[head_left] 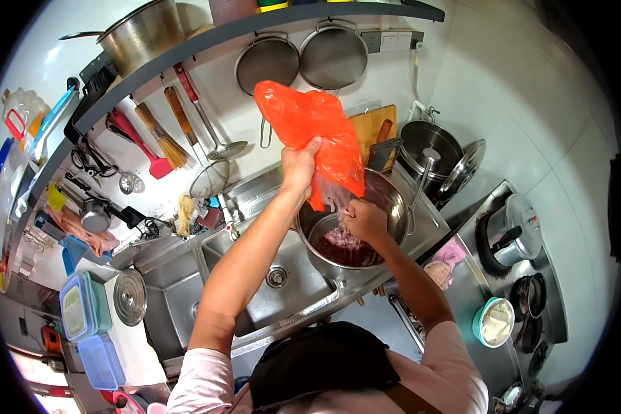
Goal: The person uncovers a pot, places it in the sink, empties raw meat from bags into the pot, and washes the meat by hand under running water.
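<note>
My left hand grips an orange-red plastic bag, held upside down over a large steel bowl. Out of its lower end hangs a clear plastic bag with pinkish residue. My right hand is closed around the lower end of that clear bag, above the bowl; its fingertips are partly hidden. Pink minced meat lies in the bowl beneath, over darker red meat or liquid. The bowl rests at the right end of the sink counter.
Left of the bowl is a double steel sink. Behind stand a wooden cutting board and a deep pot. Strainers and utensils hang under the shelf. At right are a pressure cooker and a green-rimmed bowl of pale pieces.
</note>
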Available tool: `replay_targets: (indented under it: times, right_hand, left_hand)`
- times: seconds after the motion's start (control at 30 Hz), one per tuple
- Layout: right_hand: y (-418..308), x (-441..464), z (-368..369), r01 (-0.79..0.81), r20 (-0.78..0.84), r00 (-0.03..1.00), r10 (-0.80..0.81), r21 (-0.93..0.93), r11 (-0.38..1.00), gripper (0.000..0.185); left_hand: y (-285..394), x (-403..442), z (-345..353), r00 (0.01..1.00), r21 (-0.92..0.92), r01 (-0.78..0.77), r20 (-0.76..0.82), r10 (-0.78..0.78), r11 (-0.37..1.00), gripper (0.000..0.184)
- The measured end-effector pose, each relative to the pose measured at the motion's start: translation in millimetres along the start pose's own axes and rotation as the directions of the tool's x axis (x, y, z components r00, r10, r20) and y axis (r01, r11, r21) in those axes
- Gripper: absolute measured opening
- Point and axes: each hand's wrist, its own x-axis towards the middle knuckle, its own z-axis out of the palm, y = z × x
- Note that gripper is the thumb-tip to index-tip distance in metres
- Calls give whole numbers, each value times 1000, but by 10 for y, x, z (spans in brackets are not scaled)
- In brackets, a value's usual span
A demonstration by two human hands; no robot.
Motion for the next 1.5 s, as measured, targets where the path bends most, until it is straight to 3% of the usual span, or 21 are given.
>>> replay_targets:
  times: [0.17, 0.37, 0.57, 0.67, 0.77, 0.87, 0.9, 1.0, 1.1, 1.2, 1.3, 1.4, 1.5]
  right_hand:
    - [193, -64, -278, -5, 255, 967, -7, 46, 999, 27]
    - [604, -257, -286, 25, 352, 936, -2, -63, 998, 27]
    - [569, -223, -266, 69, 445, 895, 28, -201, 977, 39]
    - [550, -131, -160, 60, 366, 930, -44, -30, 998, 56]
    - [401, 5, -62, -38, 264, 964, -35, 267, 963, 71]
    - [379, 130, 80, -157, 343, 938, -49, 546, 823, 78]
    - [286, 110, 61, -245, 361, 932, -39, 704, 667, 65]
    - [344, 165, 204, -211, 331, 939, -92, 767, 606, 40]
    - [495, 120, 184, -128, 355, 925, -132, 622, 773, 21]
    - [559, 71, 134, -231, 475, 875, -97, 584, 778, 24]
    - [620, 90, 68, -86, 476, 877, -69, 296, 951, 19]
    - [854, 50, 211, 178, 514, 847, -136, -33, 984, 16]
    - [932, -41, 224, 275, 518, 824, -230, -10, 961, 20]
  left_hand:
    - [-128, 146, -216, 994, 75, -12, -103, 20, 997, 29]
    - [-78, 163, -250, 993, 45, -15, -116, 20, 999, 28]
    - [0, 115, -103, 997, 53, -13, -71, 17, 999, 29]
    - [52, 109, -25, 998, 27, -8, -55, 10, 1000, 30]
    - [108, 130, 17, 1000, 6, 13, -7, -13, 1000, 35]
    - [208, 31, 144, 997, -62, 72, 20, -71, 996, 33]
    - [229, -5, 171, 996, -92, 93, 22, -91, 991, 31]
    - [240, -30, 177, 993, -105, 109, 56, -104, 988, 32]
    - [267, -34, 138, 996, -106, 40, 81, -31, 994, 35]
    - [249, 19, 56, 994, -98, 45, 103, -35, 994, 34]
    - [262, -2, 71, 999, -86, 27, 29, -24, 996, 34]
    - [406, -5, 91, 998, -137, -5, 56, 12, 991, 34]
    - [413, -1, 74, 995, -119, -18, 99, 29, 993, 34]
